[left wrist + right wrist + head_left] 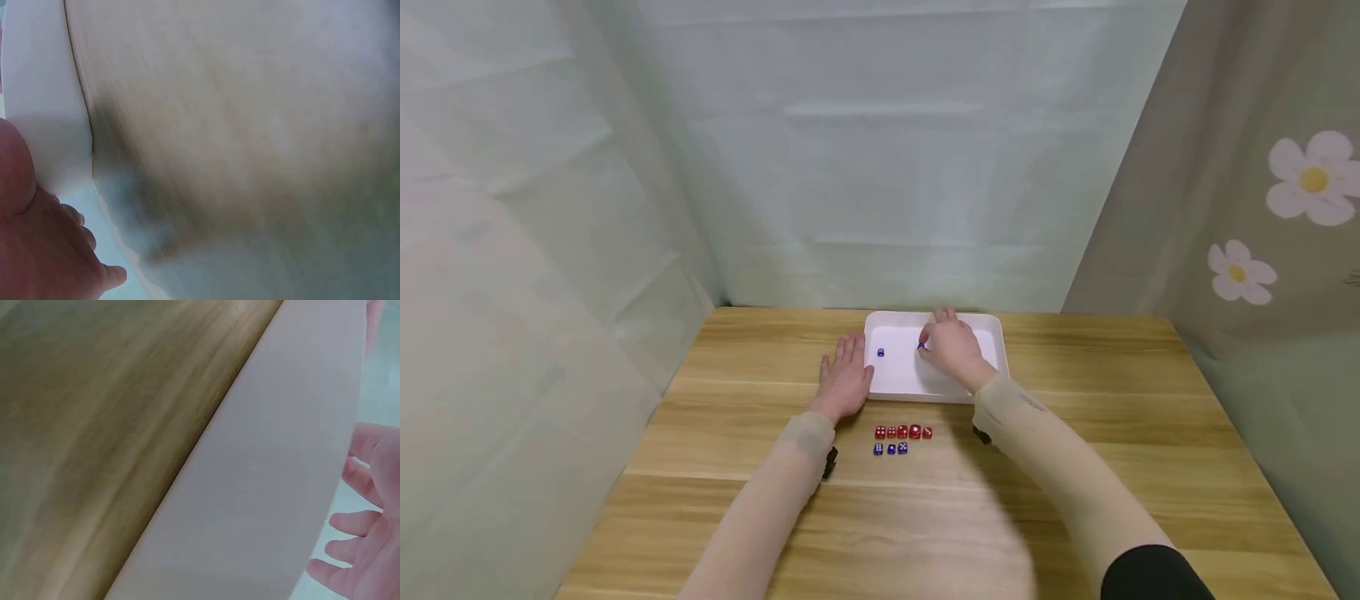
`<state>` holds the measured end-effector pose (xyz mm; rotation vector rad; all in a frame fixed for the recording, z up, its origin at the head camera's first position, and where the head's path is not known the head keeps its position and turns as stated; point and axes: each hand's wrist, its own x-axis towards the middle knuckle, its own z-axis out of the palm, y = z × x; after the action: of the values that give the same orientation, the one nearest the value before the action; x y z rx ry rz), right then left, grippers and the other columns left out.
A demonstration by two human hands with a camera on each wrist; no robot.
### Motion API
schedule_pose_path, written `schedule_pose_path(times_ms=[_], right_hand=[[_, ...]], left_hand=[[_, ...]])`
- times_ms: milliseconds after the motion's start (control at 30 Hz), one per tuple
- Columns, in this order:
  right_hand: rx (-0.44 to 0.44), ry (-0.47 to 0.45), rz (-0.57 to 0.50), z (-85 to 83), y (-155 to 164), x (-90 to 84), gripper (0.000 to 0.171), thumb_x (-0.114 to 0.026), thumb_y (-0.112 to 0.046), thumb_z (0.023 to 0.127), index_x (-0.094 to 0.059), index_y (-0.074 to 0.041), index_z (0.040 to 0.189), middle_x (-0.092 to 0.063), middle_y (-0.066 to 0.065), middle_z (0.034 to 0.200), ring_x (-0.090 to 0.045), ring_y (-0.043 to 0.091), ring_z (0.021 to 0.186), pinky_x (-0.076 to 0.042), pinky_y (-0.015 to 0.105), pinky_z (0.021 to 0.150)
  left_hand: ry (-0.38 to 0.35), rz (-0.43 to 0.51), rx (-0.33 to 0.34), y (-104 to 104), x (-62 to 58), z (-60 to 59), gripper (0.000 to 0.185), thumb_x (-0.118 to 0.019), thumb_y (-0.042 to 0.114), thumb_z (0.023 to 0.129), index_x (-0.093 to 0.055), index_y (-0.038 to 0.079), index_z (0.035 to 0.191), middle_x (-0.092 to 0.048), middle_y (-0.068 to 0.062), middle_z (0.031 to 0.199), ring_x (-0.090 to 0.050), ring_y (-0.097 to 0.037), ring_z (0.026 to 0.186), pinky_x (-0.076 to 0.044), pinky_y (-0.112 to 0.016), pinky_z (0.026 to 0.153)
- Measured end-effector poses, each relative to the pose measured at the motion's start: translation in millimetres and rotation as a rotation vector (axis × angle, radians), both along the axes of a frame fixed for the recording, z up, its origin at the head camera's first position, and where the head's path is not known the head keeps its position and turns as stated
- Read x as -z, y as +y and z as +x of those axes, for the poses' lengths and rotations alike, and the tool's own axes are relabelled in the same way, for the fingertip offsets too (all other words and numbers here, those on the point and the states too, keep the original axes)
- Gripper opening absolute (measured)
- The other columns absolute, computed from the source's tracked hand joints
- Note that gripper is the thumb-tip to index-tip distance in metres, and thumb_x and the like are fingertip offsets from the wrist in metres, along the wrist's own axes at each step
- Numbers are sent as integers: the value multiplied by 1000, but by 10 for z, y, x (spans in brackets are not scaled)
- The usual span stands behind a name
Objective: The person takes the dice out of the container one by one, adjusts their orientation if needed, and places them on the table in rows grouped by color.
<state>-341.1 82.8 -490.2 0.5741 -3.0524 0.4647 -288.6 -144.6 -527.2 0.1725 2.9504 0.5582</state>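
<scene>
A shallow white tray [895, 385] stands toward the back of the wooden table. My left hand [844, 379] lies with its fingers extended along the tray's left side, the thumb at the rim. Over the tray, my right hand [953, 343] pinches a small blue die [921, 345] between thumb and index finger, the other fingers spread. Another blue die [881, 352] sits on the tray floor at left. In the right wrist view the tray's outer wall [250, 462] hides the fingertips of the right hand [375, 519]. The left wrist view shows the left hand [50, 250] beside the tray wall [47, 94].
In front of the tray, a row of several red dice [902, 432] lies on the wooden table [760, 517]. Nearer to me is a row of three blue dice [891, 449]. A pale curtain [880, 167] hangs behind the table's back edge.
</scene>
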Motion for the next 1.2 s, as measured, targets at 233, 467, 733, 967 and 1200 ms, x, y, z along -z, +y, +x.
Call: schedule_pose_path(times_ms=[233, 467, 733, 967, 1200], right_hand=[[-43, -8, -66, 185, 83, -11, 10, -79, -23, 95, -80, -14, 100, -42, 26, 165, -29, 49, 157, -39, 58, 121], [-96, 9, -103, 412, 130, -21, 8, -78, -23, 92, -80, -15, 94, -46, 27, 162, -33, 51, 154, -42, 59, 118], [-199, 26, -135, 702, 174, -32, 8, -82, -24, 90, -80, -17, 92, -47, 27, 161, -35, 52, 153, -41, 59, 119], [-305, 67, -143, 968, 216, -20, 10, -84, -27, 89, -76, -20, 89, -50, 28, 159, -36, 53, 152, -42, 61, 117], [-356, 67, -49, 1159, 185, -23, 9, -85, -28, 89, -78, -22, 91, -48, 24, 162, -34, 49, 154, -43, 61, 117]], left_hand=[[-11, 9, 1, -9, -6, -3, 71, -38, 34, 116, -5, 4, 172, -3, -16, 179, 2, -35, 165, -2, -64, 129], [-11, 19, -5, -13, 6, -11, 72, -38, 34, 116, -5, 4, 172, -3, -16, 179, 3, -35, 165, -2, -64, 129], [-5, 23, -10, -8, 6, -16, 70, -37, 33, 116, -6, 4, 172, -4, -17, 179, 2, -36, 165, -2, -65, 129], [-4, 21, -8, 2, 23, -20, 71, -38, 34, 116, -7, 3, 172, -6, -18, 179, 0, -37, 165, -3, -66, 129], [-7, 8, -9, 0, 7, -24, 70, -37, 33, 116, -6, 3, 171, -6, -18, 179, 1, -37, 165, -2, -65, 129]])
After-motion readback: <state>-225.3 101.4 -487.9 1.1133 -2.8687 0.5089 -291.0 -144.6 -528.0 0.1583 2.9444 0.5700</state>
